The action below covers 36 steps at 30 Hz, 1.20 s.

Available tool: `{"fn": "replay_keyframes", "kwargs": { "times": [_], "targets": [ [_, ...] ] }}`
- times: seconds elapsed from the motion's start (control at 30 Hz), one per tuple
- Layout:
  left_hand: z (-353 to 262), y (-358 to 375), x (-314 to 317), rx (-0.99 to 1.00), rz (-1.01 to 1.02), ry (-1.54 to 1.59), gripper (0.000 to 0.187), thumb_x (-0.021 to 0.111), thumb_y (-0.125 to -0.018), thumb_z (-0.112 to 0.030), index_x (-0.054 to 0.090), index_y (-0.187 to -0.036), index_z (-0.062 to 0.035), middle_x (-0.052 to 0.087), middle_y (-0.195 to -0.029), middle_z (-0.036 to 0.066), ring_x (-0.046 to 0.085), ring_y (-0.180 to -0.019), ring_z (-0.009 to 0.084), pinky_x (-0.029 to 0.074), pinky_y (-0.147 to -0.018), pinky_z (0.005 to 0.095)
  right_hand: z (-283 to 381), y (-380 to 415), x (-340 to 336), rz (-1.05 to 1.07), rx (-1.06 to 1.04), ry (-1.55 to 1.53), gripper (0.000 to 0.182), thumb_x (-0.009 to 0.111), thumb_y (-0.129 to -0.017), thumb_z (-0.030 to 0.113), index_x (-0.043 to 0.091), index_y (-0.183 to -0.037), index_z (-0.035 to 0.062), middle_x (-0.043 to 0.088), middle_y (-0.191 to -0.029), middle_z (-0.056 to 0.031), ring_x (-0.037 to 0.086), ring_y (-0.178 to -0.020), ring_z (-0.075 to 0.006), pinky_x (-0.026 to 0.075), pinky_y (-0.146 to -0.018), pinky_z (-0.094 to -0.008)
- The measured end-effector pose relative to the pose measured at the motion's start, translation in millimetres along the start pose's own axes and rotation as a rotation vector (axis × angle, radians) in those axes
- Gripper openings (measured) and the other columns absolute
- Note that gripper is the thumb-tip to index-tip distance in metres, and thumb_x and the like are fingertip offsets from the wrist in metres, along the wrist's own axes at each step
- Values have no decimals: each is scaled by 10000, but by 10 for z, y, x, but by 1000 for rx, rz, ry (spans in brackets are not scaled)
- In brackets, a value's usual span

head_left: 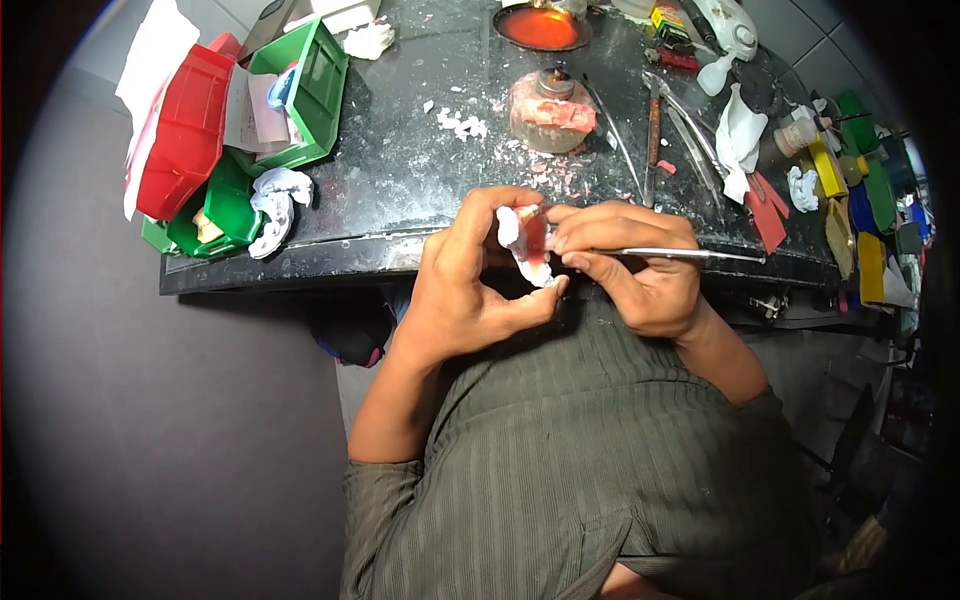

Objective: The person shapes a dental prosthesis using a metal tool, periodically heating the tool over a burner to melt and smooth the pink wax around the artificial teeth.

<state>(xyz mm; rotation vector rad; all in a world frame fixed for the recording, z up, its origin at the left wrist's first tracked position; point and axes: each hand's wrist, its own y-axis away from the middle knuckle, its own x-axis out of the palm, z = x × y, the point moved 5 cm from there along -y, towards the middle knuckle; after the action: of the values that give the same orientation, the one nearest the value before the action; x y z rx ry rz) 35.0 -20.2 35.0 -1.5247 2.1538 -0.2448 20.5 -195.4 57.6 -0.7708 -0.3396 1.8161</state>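
Between the thumb and fingers of my left hand is a white plaster dental model with red-pink wax on its inner side. My right hand grips a thin metal wax carver like a pen. The carver's shaft points out to the right, while its working tip is at the model, partly hidden by my fingers. Both hands are close together in front of the bench edge. Beyond them stands a glass spirit burner with a pink wax piece across its front.
Green bins and a red bin stand at the left, beside white plaster pieces. A dish of red wax lies at the back. Metal tools, pink wax sheets and white tissue lie right. Wax scraps dot the dark bench.
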Motion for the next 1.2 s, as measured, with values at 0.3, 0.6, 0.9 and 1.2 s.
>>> {"fn": "replay_keyframes", "kwargs": {
  "times": [0.3,0.6,0.9,1.2],
  "targets": [
    [7,4,8,26,-8,12,679,879,-688,-76,542,-1272,-1,691,-951,82,720,-816,138,605,-696,283,-13,11,-10,24,-14,-61,56,712,-898,-8,729,-941,-40,753,-926,-142,741,-957,-303,587,-885,-397],
    [45,35,2,-9,15,139,679,884,-692,-78,542,-1271,15,691,-986,68,666,-848,79,570,-742,255,25,4,-8,-6,-102,-61,78,713,-896,-20,730,-967,-46,751,-952,-160,743,-943,-298,591,-861,-374],
    [102,61,22,-70,43,306,641,881,-692,-71,547,-1230,28,664,-950,51,629,-821,77,538,-741,243,-40,38,-122,-281,-10,-120,73,642,-948,-47,685,-1003,-69,726,-1018,-207,727,-969,-264,599,-857,-359],
    [125,77,18,-197,81,578,525,871,-745,-159,581,-1138,34,651,-927,43,617,-862,95,518,-809,260,-22,143,-227,-274,46,-282,169,541,-1056,109,535,-1070,-59,696,-1039,-246,751,-806,-231,635,-801,-332]
  ]
}}
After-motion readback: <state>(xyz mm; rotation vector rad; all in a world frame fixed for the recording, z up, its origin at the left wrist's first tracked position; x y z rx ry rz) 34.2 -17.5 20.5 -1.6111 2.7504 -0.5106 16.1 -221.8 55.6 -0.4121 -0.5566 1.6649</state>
